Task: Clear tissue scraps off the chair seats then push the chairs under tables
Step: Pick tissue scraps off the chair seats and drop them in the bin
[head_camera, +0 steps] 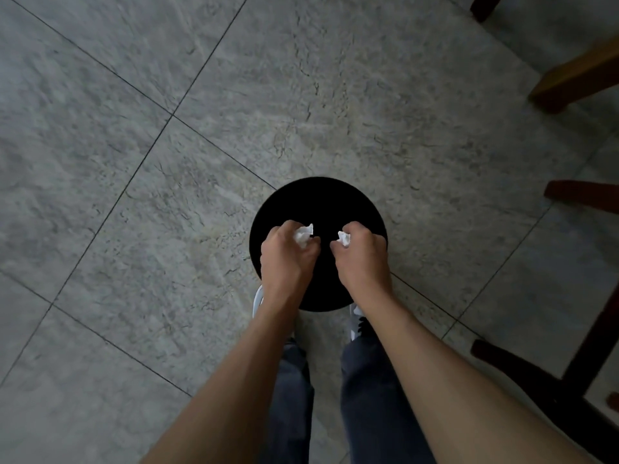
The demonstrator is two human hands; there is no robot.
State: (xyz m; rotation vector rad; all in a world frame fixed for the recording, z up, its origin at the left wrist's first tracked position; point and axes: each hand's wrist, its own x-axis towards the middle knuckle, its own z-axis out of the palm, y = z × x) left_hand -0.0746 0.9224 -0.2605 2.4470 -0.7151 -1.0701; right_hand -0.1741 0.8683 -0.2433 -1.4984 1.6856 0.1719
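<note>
Looking down, I find both hands over the round black stool seat (321, 202), which stands on the grey tiled floor (134, 162). My left hand (286, 259) is clenched around a crumpled white tissue scrap (303, 235); my right hand (363, 257) is clenched around a second scrap (343, 238). I judge the tissue very light, soft, easily torn and prone to shedding bits, so a full fist suits it. No scraps show on the visible seat. For pushing, I would grip the seat rim; wooden furniture legs (576, 78) stand to the far right.
</note>
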